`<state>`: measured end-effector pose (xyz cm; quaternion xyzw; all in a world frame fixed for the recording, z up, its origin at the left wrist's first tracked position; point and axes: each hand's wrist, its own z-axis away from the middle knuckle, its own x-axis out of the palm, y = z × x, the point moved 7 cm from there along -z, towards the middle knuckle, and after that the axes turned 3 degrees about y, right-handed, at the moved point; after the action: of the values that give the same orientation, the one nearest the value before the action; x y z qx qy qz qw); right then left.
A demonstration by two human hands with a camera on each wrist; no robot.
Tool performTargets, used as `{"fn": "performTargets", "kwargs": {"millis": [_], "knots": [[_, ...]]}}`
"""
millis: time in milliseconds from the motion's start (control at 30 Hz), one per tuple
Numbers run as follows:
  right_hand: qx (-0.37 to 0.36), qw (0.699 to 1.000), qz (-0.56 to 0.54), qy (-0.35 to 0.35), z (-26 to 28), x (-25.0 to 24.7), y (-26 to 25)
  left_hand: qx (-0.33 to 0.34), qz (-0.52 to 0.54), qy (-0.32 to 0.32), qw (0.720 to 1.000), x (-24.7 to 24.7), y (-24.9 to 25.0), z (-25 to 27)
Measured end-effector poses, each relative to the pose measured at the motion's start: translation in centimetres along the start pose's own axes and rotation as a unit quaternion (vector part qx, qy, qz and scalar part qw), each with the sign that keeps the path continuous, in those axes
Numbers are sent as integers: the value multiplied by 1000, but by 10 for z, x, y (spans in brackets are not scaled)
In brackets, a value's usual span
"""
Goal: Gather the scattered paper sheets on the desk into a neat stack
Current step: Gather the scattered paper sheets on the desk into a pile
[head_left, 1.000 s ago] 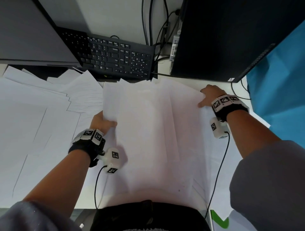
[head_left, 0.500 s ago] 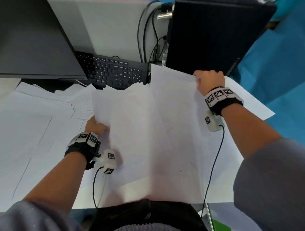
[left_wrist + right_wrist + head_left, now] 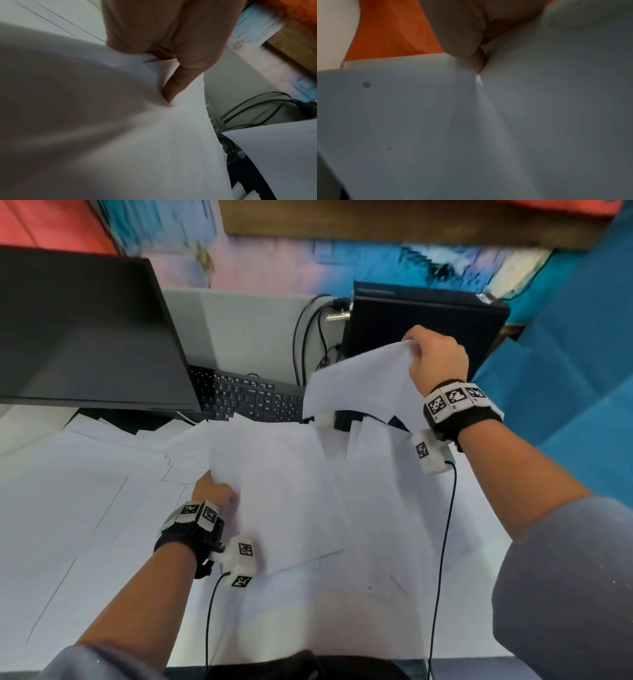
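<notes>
White paper sheets cover the desk. My left hand [image 3: 214, 491] grips the left edge of a loose bundle of sheets [image 3: 284, 494] lying in front of me. In the left wrist view the thumb [image 3: 173, 86] presses down on that bundle [image 3: 128, 135]. My right hand [image 3: 433, 359] is raised above the desk and pinches the top corner of a sheet [image 3: 359, 385] that hangs bent below it. The right wrist view shows the fingertips [image 3: 471, 51] pinching creased paper [image 3: 471, 121]. More scattered sheets [image 3: 85, 491] lie flat at the left.
A dark monitor [image 3: 85, 337] stands at the back left, with a black keyboard [image 3: 246, 398] partly under it. A black computer case [image 3: 421, 326] with cables [image 3: 305, 344] stands behind my right hand. Blue fabric [image 3: 565, 405] borders the desk's right side.
My right hand has lifted its edge of the paper up off the desk and farther back. My left hand has kept its grip in about the same place. The head view has tilted upward.
</notes>
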<state>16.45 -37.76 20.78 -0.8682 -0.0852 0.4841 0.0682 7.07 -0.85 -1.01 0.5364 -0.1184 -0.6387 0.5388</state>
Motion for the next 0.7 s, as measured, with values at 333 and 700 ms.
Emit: {"fn": "performTargets", "kwargs": {"millis": [333, 700], "knots": [[195, 979, -49, -21, 6, -23, 41, -10, -34, -35, 999, 20, -1, 10], [301, 900, -35, -312, 97, 58, 156, -23, -76, -20, 997, 13, -10, -10]]}}
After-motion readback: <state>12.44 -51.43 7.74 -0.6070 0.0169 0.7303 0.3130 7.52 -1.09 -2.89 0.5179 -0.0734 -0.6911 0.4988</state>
